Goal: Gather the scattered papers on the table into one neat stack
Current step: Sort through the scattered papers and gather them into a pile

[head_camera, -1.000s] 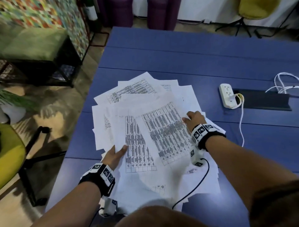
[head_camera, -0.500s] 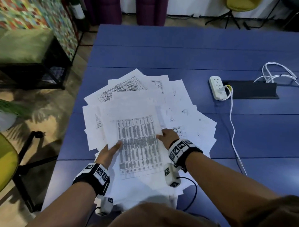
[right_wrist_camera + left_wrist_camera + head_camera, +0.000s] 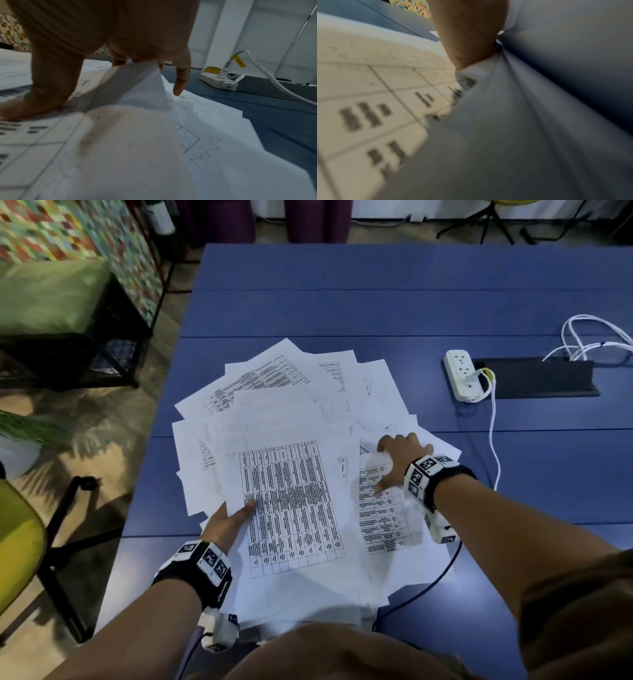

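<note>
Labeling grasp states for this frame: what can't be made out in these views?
- Left hand fingers: head view, hidden under the papers; only the thumb shows on top.
- Printed table text: left wrist view, blurred; head view, too small.
- Right hand grip: right wrist view, a lifted sheet covers the fingertips.
- Near edge of the papers: head view, hidden behind the person's body.

Two hands point(image 3: 229, 522), many overlapping papers point(image 3: 291, 508), one power strip point(image 3: 460, 376), one table point(image 3: 376, 302)

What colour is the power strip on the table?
White power strip, clearest in the head view.
</note>
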Action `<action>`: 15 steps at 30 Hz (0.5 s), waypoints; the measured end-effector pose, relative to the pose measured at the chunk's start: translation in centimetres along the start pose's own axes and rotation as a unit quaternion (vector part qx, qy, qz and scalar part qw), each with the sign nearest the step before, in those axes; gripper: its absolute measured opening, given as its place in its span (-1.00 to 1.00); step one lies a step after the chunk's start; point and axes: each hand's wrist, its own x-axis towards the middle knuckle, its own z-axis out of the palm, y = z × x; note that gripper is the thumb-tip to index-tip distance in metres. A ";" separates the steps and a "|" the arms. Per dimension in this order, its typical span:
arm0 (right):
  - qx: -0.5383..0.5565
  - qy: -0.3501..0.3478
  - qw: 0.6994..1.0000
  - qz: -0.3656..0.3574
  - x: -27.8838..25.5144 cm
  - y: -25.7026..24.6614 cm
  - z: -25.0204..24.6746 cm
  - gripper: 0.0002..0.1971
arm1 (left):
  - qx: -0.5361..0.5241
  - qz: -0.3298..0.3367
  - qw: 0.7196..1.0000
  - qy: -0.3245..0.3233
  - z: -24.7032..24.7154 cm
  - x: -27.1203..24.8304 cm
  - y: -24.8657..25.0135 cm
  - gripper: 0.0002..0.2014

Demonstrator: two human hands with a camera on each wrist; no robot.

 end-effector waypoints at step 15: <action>0.292 0.397 0.869 0.045 -5.5 5.1 -17.4 -0.71 | -0.010 -0.035 0.999 0.033 0.4 -0.2 0.4 -0.15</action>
